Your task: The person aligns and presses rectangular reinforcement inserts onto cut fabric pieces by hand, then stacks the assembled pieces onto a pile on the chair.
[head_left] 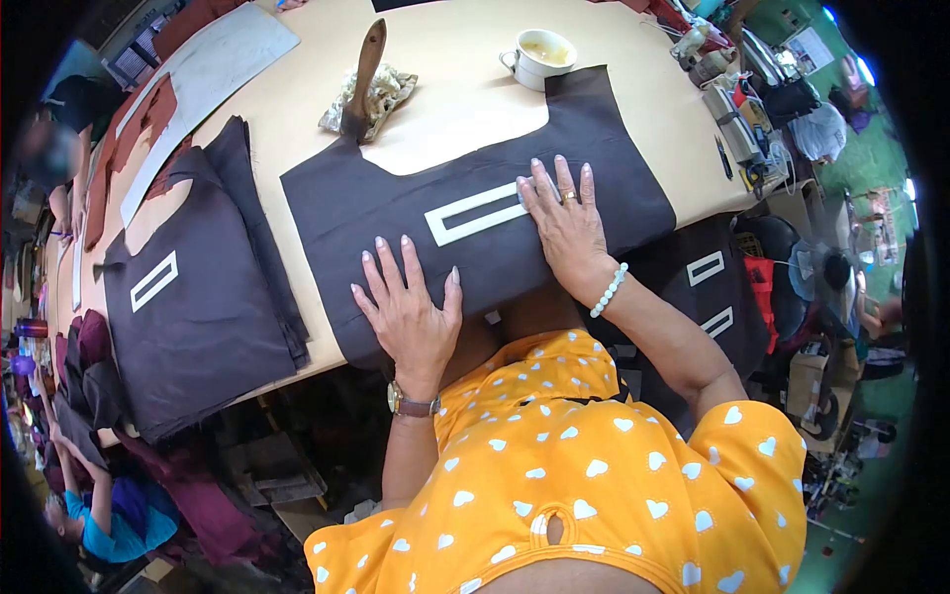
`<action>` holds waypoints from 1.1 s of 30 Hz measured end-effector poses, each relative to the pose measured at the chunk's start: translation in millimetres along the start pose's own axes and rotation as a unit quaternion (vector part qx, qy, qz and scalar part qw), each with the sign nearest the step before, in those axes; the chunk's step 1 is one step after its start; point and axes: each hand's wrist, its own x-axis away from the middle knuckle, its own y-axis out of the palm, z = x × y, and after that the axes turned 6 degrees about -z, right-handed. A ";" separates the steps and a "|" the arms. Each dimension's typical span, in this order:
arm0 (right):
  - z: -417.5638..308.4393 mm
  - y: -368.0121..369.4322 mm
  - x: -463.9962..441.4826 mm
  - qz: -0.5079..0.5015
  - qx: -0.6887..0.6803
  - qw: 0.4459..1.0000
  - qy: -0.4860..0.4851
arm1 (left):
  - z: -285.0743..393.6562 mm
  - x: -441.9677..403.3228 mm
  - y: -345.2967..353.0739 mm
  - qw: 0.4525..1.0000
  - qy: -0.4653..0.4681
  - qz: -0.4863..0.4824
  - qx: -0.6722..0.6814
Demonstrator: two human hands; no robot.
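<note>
A dark fabric garment piece (386,213) lies spread at the table's near edge, with a cut-out neck at its far side. On it sits a white rectangular frame-shaped piece (450,235), whose right end is beside my right hand. My left hand (416,317) rests flat on the fabric, fingers spread, below and left of the white piece. Fingers outstretched, my right hand (571,218) presses on the fabric at the frame's right end. Neither hand grips anything.
A wooden-handled brush (366,74) stands on a crumpled wad (388,97). Nearby is a white cup (539,61) with pale contents. Stacked dark fabric pieces (198,307) lie left, the top one bearing a white frame. Tools crowd the right edge; other people are at left.
</note>
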 end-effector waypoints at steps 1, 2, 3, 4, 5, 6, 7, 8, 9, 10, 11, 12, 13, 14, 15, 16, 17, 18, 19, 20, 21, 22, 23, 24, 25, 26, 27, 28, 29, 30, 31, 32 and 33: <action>-3.2 -2.0 -0.2 0.003 0.001 1.000 -0.002 | -0.5 0.5 0.4 1.000 -0.001 0.001 0.004; -6.1 -3.3 -0.7 0.007 -0.003 1.000 -0.006 | -1.1 1.0 0.8 1.000 0.000 0.006 0.010; -8.9 -4.6 -1.2 0.012 -0.006 1.000 -0.009 | -1.6 1.5 1.4 1.000 0.000 0.011 0.017; -11.8 -5.8 -1.4 0.016 -0.010 1.000 -0.013 | -2.2 2.2 1.9 1.000 0.001 0.015 0.023; -14.1 -8.0 -1.3 0.018 -0.010 1.000 -0.016 | -2.7 2.6 2.5 0.999 0.001 0.022 0.033; -16.0 -11.1 -1.1 0.020 -0.009 1.000 -0.019 | -3.5 2.8 3.6 0.999 0.002 0.030 0.042; -18.4 -13.7 -1.0 0.022 -0.008 0.999 -0.021 | -4.3 3.1 4.2 0.998 0.003 0.039 0.052; -21.0 -15.7 -1.6 0.024 -0.013 0.999 -0.027 | -4.7 3.2 4.5 0.998 0.002 0.039 0.056; -23.7 -17.6 -2.6 0.026 -0.017 0.999 -0.032 | -4.8 3.4 4.9 0.997 0.002 0.040 0.059; -26.8 -19.5 -3.4 0.028 -0.021 0.999 -0.037 | -5.0 3.6 5.2 0.997 0.001 0.040 0.063; -30.4 -21.1 -4.1 0.034 -0.023 0.998 -0.042 | -5.2 3.7 5.7 0.997 0.001 0.041 0.066; -34.4 -22.8 -4.5 0.041 -0.025 0.998 -0.047 | -5.4 3.9 6.4 0.997 0.002 0.042 0.068; -38.6 -24.9 -5.0 0.048 -0.028 0.997 -0.052 | -5.6 3.9 7.0 0.997 0.002 0.043 0.070; -42.4 -29.4 -4.8 0.051 -0.016 0.997 -0.054 | -5.7 4.1 7.4 0.996 0.002 0.044 0.075; -46.1 -31.4 -5.1 0.055 -0.026 0.996 -0.062 | -5.6 4.1 7.7 0.996 0.001 0.046 0.080; -49.3 -33.0 -5.5 0.059 -0.035 0.995 -0.070 | -5.4 4.1 8.2 0.995 0.001 0.048 0.085; -52.1 -34.6 -6.3 0.063 -0.045 0.994 -0.078 | -5.3 4.0 8.7 0.995 0.001 0.052 0.087; -54.6 -36.4 -7.5 0.065 -0.044 0.993 -0.086 | -5.3 4.4 9.3 0.995 0.001 0.055 0.089; -56.6 -37.6 -8.4 0.068 -0.046 0.993 -0.090 | -5.4 4.7 9.8 0.994 0.002 0.059 0.091; -58.3 -38.4 -9.3 0.072 -0.047 0.992 -0.095 | -5.8 4.7 10.6 0.994 0.004 0.060 0.089; -58.9 -38.6 -10.1 0.075 -0.049 0.991 -0.099 | -6.1 4.7 11.2 0.994 0.006 0.062 0.087; -59.4 -37.3 -11.0 0.087 -0.072 0.988 -0.102 | -6.3 4.7 11.3 0.994 0.008 0.064 0.085; -60.0 -35.1 -12.1 0.100 -0.095 0.985 -0.105 | -6.0 4.9 11.0 0.995 0.009 0.064 0.082; -60.0 -33.8 -12.7 0.112 -0.118 0.981 -0.108 | -5.7 5.3 10.6 0.995 0.009 0.063 0.079; -59.0 -34.0 -12.8 0.111 -0.126 0.979 -0.112 | -5.3 5.4 10.2 0.995 0.010 0.063 0.076; -57.4 -34.4 -12.8 0.111 -0.133 0.978 -0.116 | -4.8 5.2 10.0 0.995 0.008 0.063 0.074; -56.0 -34.3 -12.9 0.110 -0.141 0.977 -0.120 | -4.5 5.1 10.0 0.995 0.007 0.063 0.073; -54.7 -32.6 -13.7 0.112 -0.153 0.973 -0.129 | -4.1 5.0 9.9 0.996 0.005 0.063 0.070; -53.2 -29.8 -15.1 0.113 -0.165 0.970 -0.138 | -3.8 5.0 9.7 0.996 0.004 0.062 0.070; -51.1 -27.7 -16.0 0.115 -0.176 0.966 -0.147 | -3.2 4.9 9.2 0.996 0.002 0.062 0.069; -49.1 -26.5 -15.7 0.119 -0.184 0.963 -0.159 | -2.8 4.9 9.0 0.996 0.000 0.061 0.067; -47.2 -25.3 -14.9 0.122 -0.192 0.958 -0.172 | -2.6 5.0 9.0 0.996 -0.001 0.061 0.065; -45.2 -23.8 -14.6 0.125 -0.200 0.954 -0.184 | -2.5 5.1 9.3 0.996 -0.001 0.061 0.064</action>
